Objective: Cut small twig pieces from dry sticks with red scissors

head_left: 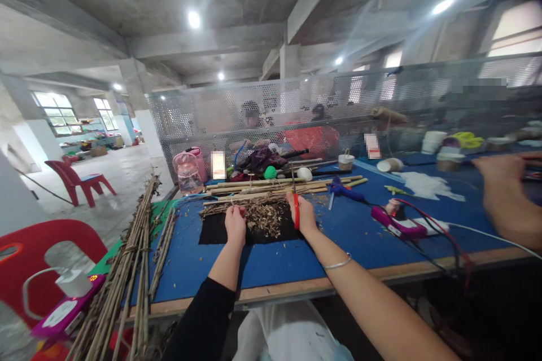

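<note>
My right hand (305,216) grips a pair of scissors (297,211) by the red-orange handles, with the blades pointing up and away from me. My left hand (235,223) is closed in a pinch at the near side of the stalks; whatever lies between its fingertips is too small to make out. Between the two hands, dry brown plant scraps (266,219) are heaped on a black cloth (214,232). Dried stalks (212,211) run along the cloth's far edge. Behind them lie several pale bamboo-like sticks (271,187).
Bundled long stalks (133,259) lean over the left table edge by a red chair (55,242). A blue hot-glue gun (347,190) and a purple power strip (398,224) with cables lie to the right. Another person's hand (508,192) is at far right. A perforated metal screen (203,118) stands behind.
</note>
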Motion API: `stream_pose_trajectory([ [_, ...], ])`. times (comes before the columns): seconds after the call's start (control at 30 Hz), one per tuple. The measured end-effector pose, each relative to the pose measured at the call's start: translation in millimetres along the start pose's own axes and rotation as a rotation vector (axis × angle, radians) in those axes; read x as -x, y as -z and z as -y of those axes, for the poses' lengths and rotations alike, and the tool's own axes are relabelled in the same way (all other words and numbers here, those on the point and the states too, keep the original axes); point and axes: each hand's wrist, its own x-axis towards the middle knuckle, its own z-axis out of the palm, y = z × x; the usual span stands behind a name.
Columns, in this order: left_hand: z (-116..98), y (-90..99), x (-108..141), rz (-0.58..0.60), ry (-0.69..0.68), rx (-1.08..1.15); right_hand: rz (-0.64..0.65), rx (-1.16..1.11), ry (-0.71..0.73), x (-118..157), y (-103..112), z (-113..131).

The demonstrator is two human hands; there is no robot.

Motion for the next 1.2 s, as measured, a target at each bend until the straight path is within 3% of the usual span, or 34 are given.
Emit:
stream_pose_trajectory([
  [0.1, -4.7, 0.5, 2.7, -0.058, 0.062, 0.021, -0.017, -0.067, -0.012, -1.1, 1.6, 0.1],
  [0.23, -10.7, 5.9, -0.8, -0.081, -0.093, -0.245, -0.051, -0.123, -0.016, -1.5, 4.0, 0.8],
  [0.3, -13.6, 5.8, -4.9, -0.035, -0.169, -0.440, -0.057, -0.136, -0.034, -1.8, 4.2, 0.6],
  [0.43, -17.0, -4.7, -16.2, 0.122, -0.171, -0.671, -0.034, -0.172, -0.057, -3.1, 2.3, -1.3],
  [0.57, -18.1, -15.0, -26.6, 0.202, -0.225, -0.675, -0.025, -0.156, -0.061, -4.4, 2.1, -2.2],
  [0.7, -17.7, -13.7, -27.8, 0.289, -0.224, -0.537, -0.005, -0.114, -0.058, -3.9, 4.2, -0.3],
  [0.83, -15.3, -9.0, -23.0, 0.281, -0.215, -0.467, 0.004, -0.090, -0.015, -1.9, 4.1, 1.5],
  [1.2, -17.4, -18.5, -24.2, 0.305, -0.327, -0.795, -0.048, -0.051, 0.074, -2.3, -1.6, -2.2],
])
